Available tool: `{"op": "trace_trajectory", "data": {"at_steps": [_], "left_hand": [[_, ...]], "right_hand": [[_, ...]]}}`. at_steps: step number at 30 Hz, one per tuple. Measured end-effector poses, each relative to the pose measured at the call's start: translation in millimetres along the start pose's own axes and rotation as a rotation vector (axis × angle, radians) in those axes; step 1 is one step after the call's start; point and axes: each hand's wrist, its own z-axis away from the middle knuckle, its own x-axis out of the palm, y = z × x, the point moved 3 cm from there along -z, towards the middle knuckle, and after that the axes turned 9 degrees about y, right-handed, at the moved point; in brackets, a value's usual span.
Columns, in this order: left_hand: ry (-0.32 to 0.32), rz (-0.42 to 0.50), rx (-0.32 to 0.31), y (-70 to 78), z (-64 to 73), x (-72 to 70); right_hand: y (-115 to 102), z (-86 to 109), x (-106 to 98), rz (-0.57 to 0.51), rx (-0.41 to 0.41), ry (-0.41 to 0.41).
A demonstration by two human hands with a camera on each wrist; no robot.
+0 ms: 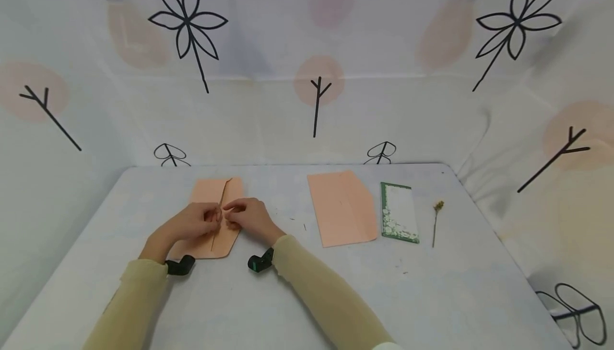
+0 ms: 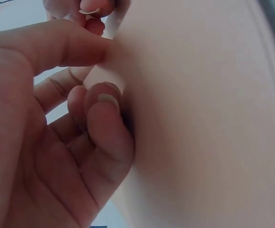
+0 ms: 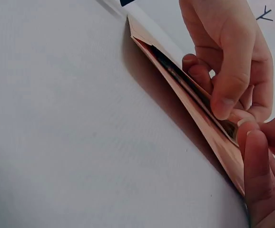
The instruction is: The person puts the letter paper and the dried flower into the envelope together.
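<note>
A peach envelope lies on the left part of the table, its long opening running between my hands. My left hand pinches the edge of the opening, thumb and curled fingers at the paper. From the other side my right hand grips near the same spot, fingertips close to the left hand's. In the right wrist view the envelope gapes along its edge, and something dark and patterned shows within. The envelope's panel fills much of the left wrist view.
A second peach envelope lies flat right of centre. Beside it is a white card with a green floral border, then a dried flower sprig. Small dark bits are scattered on the white tabletop. A patterned cloth hangs behind.
</note>
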Motion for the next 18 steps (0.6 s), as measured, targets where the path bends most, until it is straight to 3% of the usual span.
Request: {"op": "trace_trajectory", "data": {"at_steps": [10,18], "left_hand": [[-0.011,-0.078,0.015,-1.7,-3.1,3.6],[-0.076,-0.12,-0.002,5.4,-4.1,5.9]], "right_hand": [[1.0,0.0,-5.8,-0.111,0.001,-0.088],[-4.5,3.5,-15.0,-0.195,0.015,-0.144]]}}
